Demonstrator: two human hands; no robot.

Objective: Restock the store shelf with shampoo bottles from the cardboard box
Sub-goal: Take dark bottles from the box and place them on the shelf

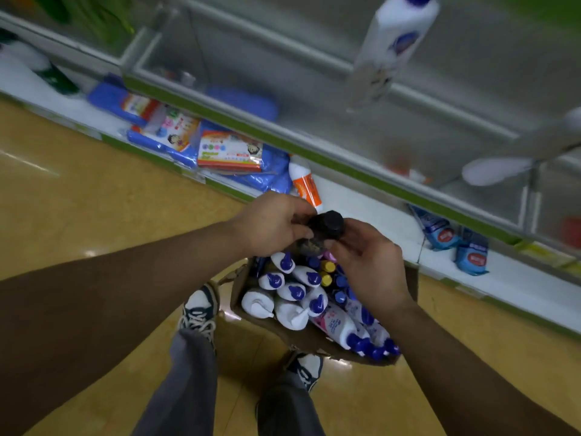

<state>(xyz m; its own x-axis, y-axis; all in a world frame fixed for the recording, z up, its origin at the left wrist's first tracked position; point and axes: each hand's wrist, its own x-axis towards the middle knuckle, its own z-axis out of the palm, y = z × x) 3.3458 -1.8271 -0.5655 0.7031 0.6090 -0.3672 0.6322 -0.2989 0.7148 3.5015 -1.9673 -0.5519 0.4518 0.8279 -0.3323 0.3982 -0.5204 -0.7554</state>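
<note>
standing at the store shelf (314, 99), you look down on its grey tiers w/ green front edges, blurred up top. the yellow floor (94, 199) runs under it, glossy. the bottom tier is a white ledge (361, 202) holding blue packs (166, 133) on the left, an orange-and-white bottle (305, 184) lying near the middle, and more blue packs (452, 240) to the right. a tall white bottle (393, 42) w/ blue cap stands on an upper tier, top right.

the cardboard box (314, 341) sits open on the floor between your shoes (199, 306) and the ledge, packed w/ shampoo bottles (292, 291): mostly white w/ blue caps, a couple w/ yellow caps, one w/ a pink label lying on its side.

both hands meet just above the box's far end. your left hand (270, 225) curls its fingers round a dark bottle (327, 226) from the left; your right hand (371, 269) pinches it from the right, thumb & fingertips near the black cap. so the bottle is up in the air, out of the box, in front of the ledge, not on any tier yet. label too blurred to read.
</note>
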